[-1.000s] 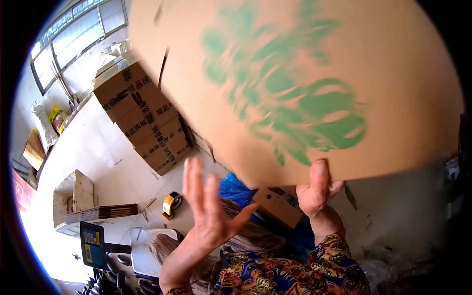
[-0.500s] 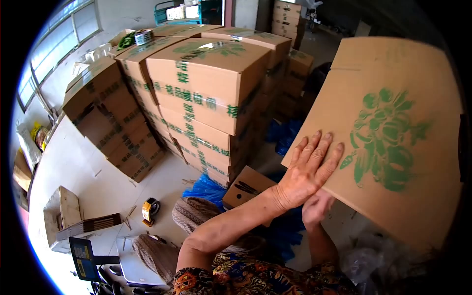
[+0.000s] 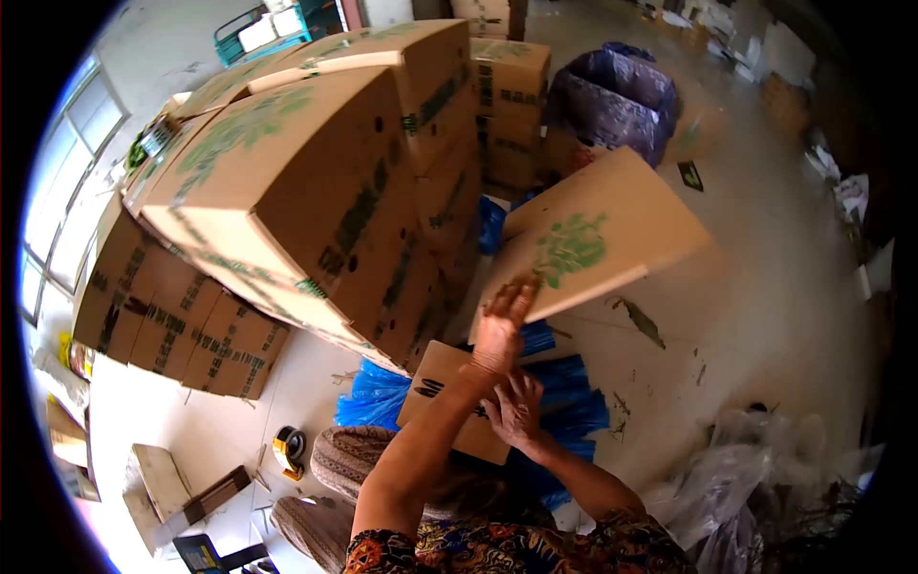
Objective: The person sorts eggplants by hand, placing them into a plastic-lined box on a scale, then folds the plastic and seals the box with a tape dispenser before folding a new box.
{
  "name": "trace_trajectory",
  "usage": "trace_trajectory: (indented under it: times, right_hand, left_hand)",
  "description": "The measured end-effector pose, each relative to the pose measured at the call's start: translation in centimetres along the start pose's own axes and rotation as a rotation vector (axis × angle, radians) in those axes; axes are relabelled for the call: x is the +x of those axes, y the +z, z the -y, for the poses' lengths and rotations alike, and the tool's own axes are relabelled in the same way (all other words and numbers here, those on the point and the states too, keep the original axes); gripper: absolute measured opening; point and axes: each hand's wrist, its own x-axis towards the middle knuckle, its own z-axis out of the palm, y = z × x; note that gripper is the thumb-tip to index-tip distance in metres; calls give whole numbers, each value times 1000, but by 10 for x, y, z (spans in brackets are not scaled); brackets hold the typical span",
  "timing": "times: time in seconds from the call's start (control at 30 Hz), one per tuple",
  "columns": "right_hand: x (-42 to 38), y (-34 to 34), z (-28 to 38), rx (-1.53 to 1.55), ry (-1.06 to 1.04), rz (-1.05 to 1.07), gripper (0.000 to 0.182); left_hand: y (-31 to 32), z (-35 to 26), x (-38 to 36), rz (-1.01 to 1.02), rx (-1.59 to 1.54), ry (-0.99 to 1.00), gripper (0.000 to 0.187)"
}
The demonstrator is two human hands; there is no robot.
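A flattened cardboard carton (image 3: 622,225) with a green vegetable print tilts in front of me, slightly blurred. At its near left corner, the fingers of my left hand (image 3: 505,320) lie together over the edge, and the thumb is hidden. My right hand (image 3: 516,409) is just below my left wrist, fingers apart and slightly bent, with nothing visible in it. Beneath both hands a smaller cardboard box (image 3: 445,383) with dark print stands among blue plastic bags (image 3: 564,411). My left forearm hides part of that box.
Tall stacks of printed cartons (image 3: 330,182) rise on the left. A bin lined with dark plastic (image 3: 612,105) stands at the back. Clear plastic (image 3: 727,474) lies at right. A tape dispenser (image 3: 289,452), a wooden crate (image 3: 158,483) and a scale display (image 3: 199,555) are at lower left.
The carton has moved forward and left, away from me. My right hand has come off its underside and moved left. My left hand has shifted to its edge. The view has turned right.
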Motion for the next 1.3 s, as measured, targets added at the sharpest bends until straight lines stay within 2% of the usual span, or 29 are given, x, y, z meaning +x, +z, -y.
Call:
trace_trajectory:
  times: [0.07,0.17,0.2,0.27,0.37,0.47,0.5,0.6,0.67,0.7,0.73,0.8,0.9,1.0,1.03,1.13,1.23,1.3]
  right_hand:
    - [13,-12,4,54,33,29,55]
    - [16,-7,-2,47,16,35,51]
    - [17,-6,-4,41,6,31,50]
    - [18,-5,-5,37,27,48,48]
    - [20,-3,-7,61,35,59,47]
    - [23,-1,-7,84,36,30,47]
    - [23,1,-7,97,31,16,47]
    - [24,3,-7,79,31,41,48]
    - [24,7,-7,86,23,39,48]
    - [24,9,-8,86,21,36,48]
    - [25,9,-8,84,21,33,48]
    - [27,5,-6,82,25,30,47]
    - [29,1,-6,108,25,28,50]
    - [30,-5,-5,111,64,91,52]
    - [30,-3,-6,105,50,56,53]
    - [31,-5,-7,114,60,84,50]
    - [30,-3,-9,121,67,98,49]
    - [33,-5,-8,126,76,137,49]
  left_hand:
    - [8,27,9,-62,-98,-60,69]
    - [22,69,24,12,-71,-197,57]
    - [25,79,32,-12,1,-136,55]
    - [26,88,52,84,9,-224,55]
    - [35,99,75,115,-82,-218,50]
    - [51,101,80,232,-240,-421,44]
    - [47,96,79,298,-330,-469,40]
    - [38,83,65,550,-313,-446,42]
    - [42,72,42,482,-372,-219,44]
    - [13,38,53,674,-346,-331,47]
    - [2,25,53,788,-259,-299,46]
    - [-22,4,56,804,-467,-309,41]
    - [-38,-7,61,561,-506,-172,41]
    - [-33,-16,63,384,-195,80,50]
    - [-22,-9,68,186,-106,247,57]
    - [-10,17,88,162,197,290,55]
    - [20,73,117,-29,98,297,54]
    - [52,112,125,-65,-57,120,50]
